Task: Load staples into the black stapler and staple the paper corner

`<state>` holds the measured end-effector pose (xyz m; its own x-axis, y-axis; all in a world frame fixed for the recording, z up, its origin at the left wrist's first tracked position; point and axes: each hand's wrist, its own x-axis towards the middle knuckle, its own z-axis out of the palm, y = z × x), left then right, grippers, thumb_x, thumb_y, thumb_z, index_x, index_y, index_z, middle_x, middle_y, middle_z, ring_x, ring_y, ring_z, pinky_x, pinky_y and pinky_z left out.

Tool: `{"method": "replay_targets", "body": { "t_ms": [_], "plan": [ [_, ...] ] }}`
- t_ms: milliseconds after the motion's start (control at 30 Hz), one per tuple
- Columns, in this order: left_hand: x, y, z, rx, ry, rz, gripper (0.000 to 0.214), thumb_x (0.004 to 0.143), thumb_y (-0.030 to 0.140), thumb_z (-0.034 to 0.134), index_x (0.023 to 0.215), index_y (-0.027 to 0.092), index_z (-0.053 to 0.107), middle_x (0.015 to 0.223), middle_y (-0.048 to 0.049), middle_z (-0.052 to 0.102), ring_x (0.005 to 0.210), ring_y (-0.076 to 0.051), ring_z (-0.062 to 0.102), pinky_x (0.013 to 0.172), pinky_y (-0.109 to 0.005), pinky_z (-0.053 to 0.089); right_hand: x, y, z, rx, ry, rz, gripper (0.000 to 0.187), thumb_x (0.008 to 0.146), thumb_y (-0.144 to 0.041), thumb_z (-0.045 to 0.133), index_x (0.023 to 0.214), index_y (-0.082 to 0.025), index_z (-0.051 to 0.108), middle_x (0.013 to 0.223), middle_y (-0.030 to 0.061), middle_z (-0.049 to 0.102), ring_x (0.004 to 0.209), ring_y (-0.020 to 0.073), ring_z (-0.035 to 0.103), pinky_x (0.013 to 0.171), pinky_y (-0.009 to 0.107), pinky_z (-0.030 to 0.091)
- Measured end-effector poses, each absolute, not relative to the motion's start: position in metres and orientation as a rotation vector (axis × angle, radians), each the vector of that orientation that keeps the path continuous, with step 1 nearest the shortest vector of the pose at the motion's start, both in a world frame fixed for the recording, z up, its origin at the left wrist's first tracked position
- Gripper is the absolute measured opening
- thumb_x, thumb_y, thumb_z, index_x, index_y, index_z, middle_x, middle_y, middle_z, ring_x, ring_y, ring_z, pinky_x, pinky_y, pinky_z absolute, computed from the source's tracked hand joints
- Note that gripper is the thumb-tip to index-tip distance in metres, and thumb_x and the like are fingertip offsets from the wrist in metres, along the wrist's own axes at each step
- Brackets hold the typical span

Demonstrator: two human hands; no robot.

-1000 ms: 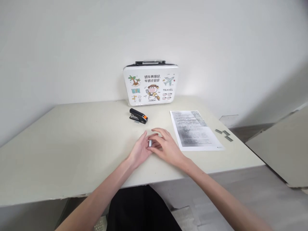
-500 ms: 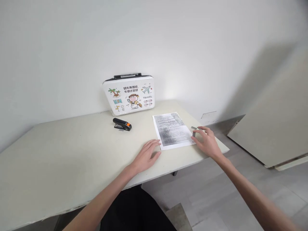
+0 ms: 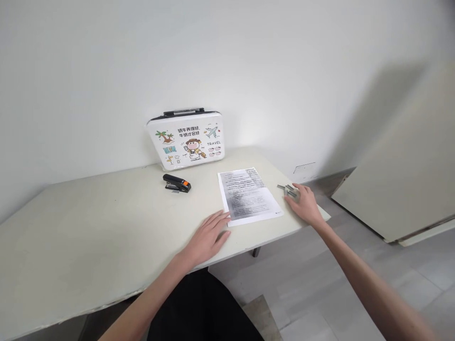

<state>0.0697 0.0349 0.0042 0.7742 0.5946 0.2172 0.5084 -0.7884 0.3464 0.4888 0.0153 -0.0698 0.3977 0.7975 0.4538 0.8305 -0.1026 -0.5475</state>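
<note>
My left hand (image 3: 206, 238) lies on the table with its fingers stretched out, their tips touching the lower left edge of a printed sheet of paper (image 3: 254, 198). Beyond the sheet's right side, my right hand (image 3: 302, 204) rests with thumb and fingers apart around several grey metal strips that look like staples (image 3: 290, 193). Its fingertips are at the strips, but none appears gripped. A black stapler (image 3: 177, 183) with an orange patch sits left of the paper, and a small grey piece shows by its base.
A white case (image 3: 188, 142) with travel cartoons and a black handle stands against the wall behind the stapler. The table (image 3: 106, 227) has its right corner just beyond my right hand. A large pale panel (image 3: 398, 180) slants over the floor at right.
My right hand has let go of a strip, which now lies with the others, and its fingers have spread. My left hand stays at the paper's edge. The view has shifted slightly.
</note>
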Motion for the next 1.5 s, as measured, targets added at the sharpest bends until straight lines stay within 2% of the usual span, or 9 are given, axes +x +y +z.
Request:
{"method": "replay_targets", "body": {
  "t_ms": [167, 333, 533, 600, 700, 800, 1100, 1267, 1500],
  "plan": [
    [0.046, 0.016, 0.007, 2.634, 0.926, 0.511, 0.044, 0.111, 0.043, 0.044, 0.15, 0.027, 0.057, 0.162, -0.0053, 0.052, 0.155, -0.028, 0.04, 0.128, -0.05, 0.034, 0.481, 0.004, -0.074, -1.845, -1.381, -0.093, 0.067, 0.091, -0.057, 0.059, 0.143, -0.015, 0.055, 0.136, 0.0217, 0.06, 0.131, 0.0389, 0.053, 0.111, 0.056, 0.045],
    [0.017, -0.011, 0.01, 2.573, 0.979, 0.55, 0.041, 0.111, 0.042, 0.047, 0.147, 0.029, 0.058, 0.157, -0.0043, 0.057, 0.153, -0.029, 0.042, 0.126, -0.052, 0.036, 0.474, -0.003, -0.075, -1.834, -1.393, -0.153, 0.064, 0.092, -0.057, 0.059, 0.14, -0.016, 0.056, 0.134, 0.022, 0.06, 0.129, 0.0393, 0.052, 0.109, 0.057, 0.045],
    [0.02, -0.003, 0.024, 2.385, 1.046, 0.697, 0.036, 0.112, 0.044, 0.04, 0.123, 0.027, 0.07, 0.123, -0.0074, 0.074, 0.125, -0.028, 0.063, 0.11, -0.048, 0.05, 0.471, -0.007, -0.075, -1.878, -1.398, -0.169, 0.064, 0.092, -0.057, 0.058, 0.139, -0.013, 0.056, 0.133, 0.0241, 0.058, 0.13, 0.0412, 0.051, 0.109, 0.057, 0.044],
    [0.036, 0.016, 0.023, 2.435, 0.963, 0.636, 0.039, 0.111, 0.046, 0.042, 0.131, 0.024, 0.067, 0.136, -0.0099, 0.069, 0.134, -0.03, 0.058, 0.116, -0.049, 0.045, 0.471, -0.008, -0.075, -1.873, -1.402, -0.187, 0.065, 0.091, -0.057, 0.059, 0.139, -0.013, 0.056, 0.132, 0.0239, 0.059, 0.131, 0.0416, 0.05, 0.109, 0.057, 0.044],
    [0.06, 0.043, 0.013, 2.511, 0.843, 0.447, 0.051, 0.108, 0.051, 0.047, 0.15, 0.023, 0.057, 0.166, -0.0106, 0.045, 0.158, -0.035, 0.032, 0.128, -0.057, 0.028, 0.47, -0.01, -0.074, -1.864, -1.396, -0.231, 0.065, 0.09, -0.058, 0.06, 0.137, -0.013, 0.057, 0.131, 0.0236, 0.058, 0.132, 0.0416, 0.049, 0.108, 0.057, 0.044],
    [0.067, 0.05, -0.001, 2.493, 0.826, 0.428, 0.058, 0.107, 0.056, 0.048, 0.157, 0.025, 0.051, 0.173, -0.0074, 0.034, 0.164, -0.036, 0.016, 0.131, -0.06, 0.017, 0.467, -0.013, -0.071, -1.861, -1.397, -0.279, 0.062, 0.091, -0.059, 0.058, 0.135, -0.015, 0.058, 0.132, 0.0235, 0.057, 0.133, 0.0415, 0.049, 0.106, 0.057, 0.045],
    [-0.051, 0.019, 0.0, 2.477, 0.953, 0.546, 0.052, 0.107, 0.053, 0.054, 0.155, 0.035, 0.054, 0.168, 0.0011, 0.042, 0.161, -0.029, 0.026, 0.134, -0.054, 0.017, 0.457, -0.017, -0.067, -1.856, -1.458, -0.325, 0.055, 0.094, -0.056, 0.055, 0.132, -0.017, 0.061, 0.134, 0.0229, 0.057, 0.134, 0.0413, 0.051, 0.106, 0.059, 0.046],
    [-0.123, 0.025, 0.008, 2.524, 1.17, 0.48, 0.048, 0.108, 0.054, 0.05, 0.15, 0.035, 0.06, 0.165, 0.0025, 0.047, 0.16, -0.028, 0.032, 0.133, -0.054, 0.02, 0.439, -0.019, -0.061, -1.75, -1.579, -0.376, 0.048, 0.098, -0.052, 0.051, 0.133, -0.019, 0.06, 0.136, 0.0211, 0.058, 0.134, 0.0385, 0.052, 0.11, 0.059, 0.045],
    [-0.144, 0.039, 0.013, 2.533, 1.214, 0.5, 0.045, 0.108, 0.055, 0.049, 0.144, 0.035, 0.066, 0.161, 0.0026, 0.053, 0.157, -0.029, 0.038, 0.131, -0.055, 0.027, 0.383, -0.01, -0.051, -1.623, -1.849, -0.189, 0.039, 0.103, -0.048, 0.05, 0.132, -0.024, 0.06, 0.139, 0.0183, 0.059, 0.134, 0.0365, 0.056, 0.111, 0.059, 0.048]
  ]
}}
